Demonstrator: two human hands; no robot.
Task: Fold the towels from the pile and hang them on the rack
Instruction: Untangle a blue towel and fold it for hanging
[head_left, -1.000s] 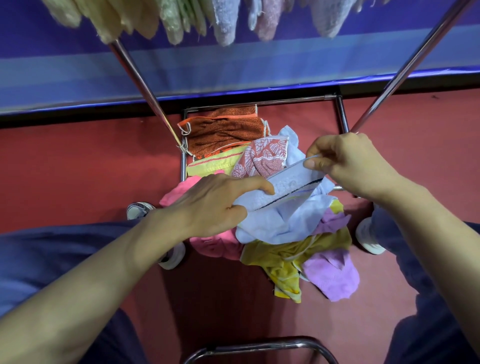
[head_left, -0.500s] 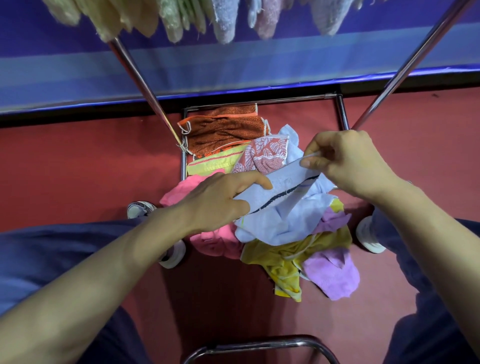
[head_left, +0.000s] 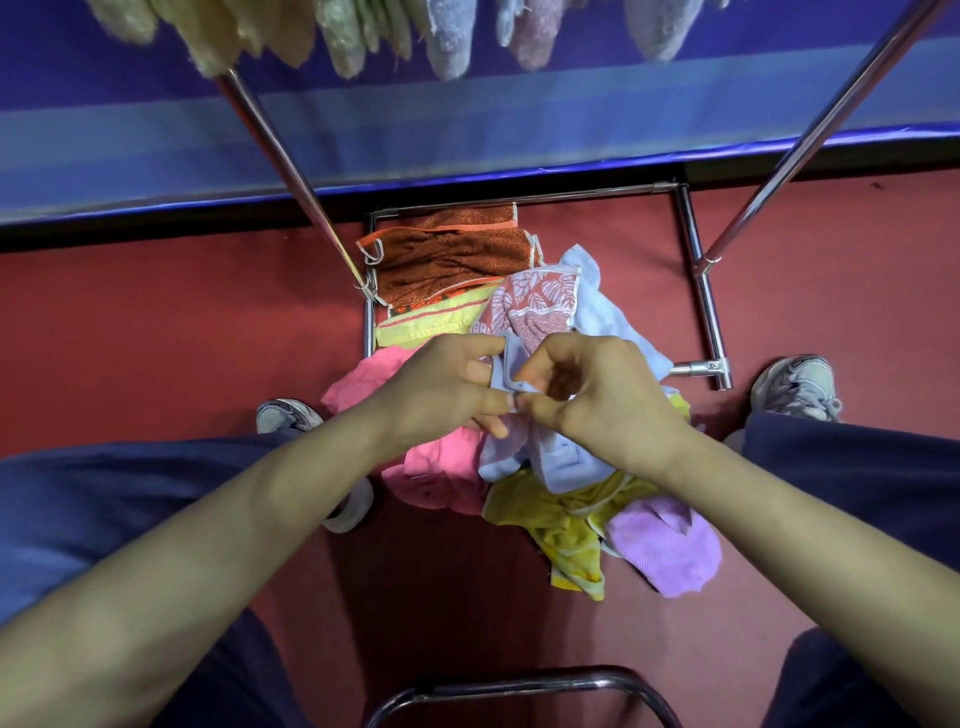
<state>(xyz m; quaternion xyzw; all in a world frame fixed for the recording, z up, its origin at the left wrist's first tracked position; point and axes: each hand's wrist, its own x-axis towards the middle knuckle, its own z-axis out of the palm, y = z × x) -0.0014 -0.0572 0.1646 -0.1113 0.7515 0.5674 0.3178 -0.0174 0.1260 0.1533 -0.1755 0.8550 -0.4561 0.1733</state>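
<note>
A light blue towel (head_left: 563, 460) hangs doubled over between my two hands above the pile. My left hand (head_left: 447, 387) and my right hand (head_left: 597, 395) meet at its top edge, both pinching the cloth with thumb and fingers. Below lies the pile (head_left: 571, 525) of towels on the red floor: pink, yellow, lilac, a red leaf-patterned one (head_left: 535, 304) and brown-orange ones (head_left: 452, 260). The metal rack's slanted poles (head_left: 291, 171) rise at left and right, and several folded towels (head_left: 447, 36) hang from its bar along the top of the view.
The rack's base frame (head_left: 706, 312) lies on the red floor around the pile's far part. My shoes (head_left: 795, 387) stand on either side of the pile. A curved metal tube (head_left: 519, 686) sits near the bottom edge. A blue wall runs behind.
My hands, earlier apart and stretching the blue towel's edge, have come together in the middle, bringing its two corners to meet so the towel hangs folded.
</note>
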